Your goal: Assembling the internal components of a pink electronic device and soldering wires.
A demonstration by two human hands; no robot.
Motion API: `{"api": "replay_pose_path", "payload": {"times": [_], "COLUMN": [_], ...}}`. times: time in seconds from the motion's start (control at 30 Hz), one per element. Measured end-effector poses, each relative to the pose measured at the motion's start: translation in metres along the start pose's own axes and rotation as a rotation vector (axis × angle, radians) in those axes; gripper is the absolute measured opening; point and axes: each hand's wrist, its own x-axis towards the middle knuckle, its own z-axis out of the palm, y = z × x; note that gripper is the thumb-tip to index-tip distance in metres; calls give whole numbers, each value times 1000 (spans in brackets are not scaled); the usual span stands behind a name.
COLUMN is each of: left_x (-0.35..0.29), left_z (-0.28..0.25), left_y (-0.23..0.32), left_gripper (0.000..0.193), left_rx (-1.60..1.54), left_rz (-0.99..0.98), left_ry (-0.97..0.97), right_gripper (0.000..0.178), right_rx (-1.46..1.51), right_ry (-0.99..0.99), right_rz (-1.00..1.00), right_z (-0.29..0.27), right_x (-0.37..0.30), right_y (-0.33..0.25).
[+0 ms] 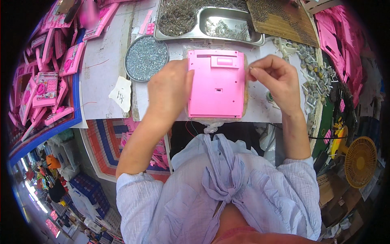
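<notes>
A flat pink plastic case (215, 87) lies back side up on a clear plastic-wrapped pad (211, 122) at the table's near edge. It has several small holes, a slot along the top and a raised rectangular cover. My left hand (168, 87) grips its left edge, thumb along the side, with the other fingers curled and partly hidden. Beside the case's upper right edge, my right hand (278, 79) is closed in a pinch of thumb and forefinger. A tiny dark thing shows at those fingertips, too small to name.
A round tin (146, 58) of small silvery metal pieces stands left of the case. Behind lie a steel tray (231, 40) and cardboard (284, 24) bearing small metal parts. Small motors (315, 81) are heaped at right. Pink toy units (44, 87) pile up at left; a yellow fan (360, 162) stands lower right.
</notes>
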Motion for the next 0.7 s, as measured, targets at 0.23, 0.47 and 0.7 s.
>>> {"api": "replay_pose_path", "payload": {"times": [0.23,0.47,0.7], "left_x": [6,2,8], "left_z": [-9,-4,-4], "left_y": [-88,-95,-101], "left_gripper": [16,11,13], "left_rx": [109,40,-4], "left_rz": [-115,-108,-118], "left_ry": [3,-21,44], "right_gripper": [13,14,14], "right_rx": [141,80,-37], "right_ry": [92,145,164], "right_rz": [48,27,-8], "right_z": [4,6,10], "right_x": [-19,-18,-31], "right_y": [29,30,41]}}
